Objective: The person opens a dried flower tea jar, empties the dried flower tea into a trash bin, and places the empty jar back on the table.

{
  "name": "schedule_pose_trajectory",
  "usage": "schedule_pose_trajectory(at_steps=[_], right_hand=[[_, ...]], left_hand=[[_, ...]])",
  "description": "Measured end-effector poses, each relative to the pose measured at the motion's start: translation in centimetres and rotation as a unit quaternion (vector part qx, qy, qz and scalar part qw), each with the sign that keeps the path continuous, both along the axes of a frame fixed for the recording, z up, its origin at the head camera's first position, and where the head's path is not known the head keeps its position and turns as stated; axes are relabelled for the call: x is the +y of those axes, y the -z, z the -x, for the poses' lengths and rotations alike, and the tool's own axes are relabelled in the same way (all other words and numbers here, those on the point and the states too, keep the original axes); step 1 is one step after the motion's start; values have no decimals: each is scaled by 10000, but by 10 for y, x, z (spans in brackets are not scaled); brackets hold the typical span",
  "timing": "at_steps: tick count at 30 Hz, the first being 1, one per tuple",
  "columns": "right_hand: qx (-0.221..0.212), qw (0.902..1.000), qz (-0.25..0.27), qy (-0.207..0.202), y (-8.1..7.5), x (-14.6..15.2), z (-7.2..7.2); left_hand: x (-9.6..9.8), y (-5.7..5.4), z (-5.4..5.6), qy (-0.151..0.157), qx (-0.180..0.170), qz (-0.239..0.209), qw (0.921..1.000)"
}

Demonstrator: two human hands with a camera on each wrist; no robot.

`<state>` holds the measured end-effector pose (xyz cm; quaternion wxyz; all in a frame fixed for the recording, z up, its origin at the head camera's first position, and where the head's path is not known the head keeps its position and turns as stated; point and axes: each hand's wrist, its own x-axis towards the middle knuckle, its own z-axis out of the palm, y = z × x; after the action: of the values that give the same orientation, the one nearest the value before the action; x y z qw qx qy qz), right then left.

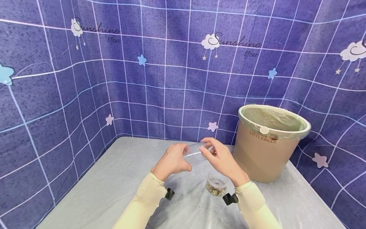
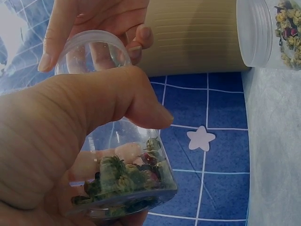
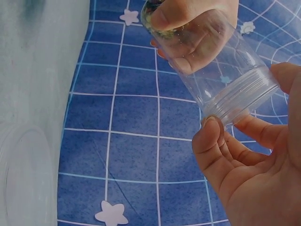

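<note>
My left hand grips a clear plastic jar, held tilted on its side above the table. Dried flower buds, greenish yellow with some dark red, lie at its closed end by the left fingers. At the jar's other end, my right hand pinches the clear ribbed lid between thumb and fingertips. Below the right hand a second clear jar with similar dried buds stands on the table; the right wrist view shows only part of it.
A beige bin with a pale green rim and a plastic liner stands at the right, close to my right hand. Blue-purple cloth with a grid and stars hangs around the grey table.
</note>
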<state>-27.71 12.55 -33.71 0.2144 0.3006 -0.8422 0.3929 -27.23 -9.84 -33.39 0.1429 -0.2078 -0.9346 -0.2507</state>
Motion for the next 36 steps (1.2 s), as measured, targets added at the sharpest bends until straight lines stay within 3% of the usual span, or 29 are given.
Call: schedule_pose_trajectory(at_steps=[10, 36], right_hand=[[-44, 9999, -23, -125, -1, 1, -1], [-14, 9990, -168, -414, -4, 3, -6]], left_hand=[[0, 1, 1, -15, -129, -75, 9999], [0, 0, 1, -40, -12, -23, 10000]])
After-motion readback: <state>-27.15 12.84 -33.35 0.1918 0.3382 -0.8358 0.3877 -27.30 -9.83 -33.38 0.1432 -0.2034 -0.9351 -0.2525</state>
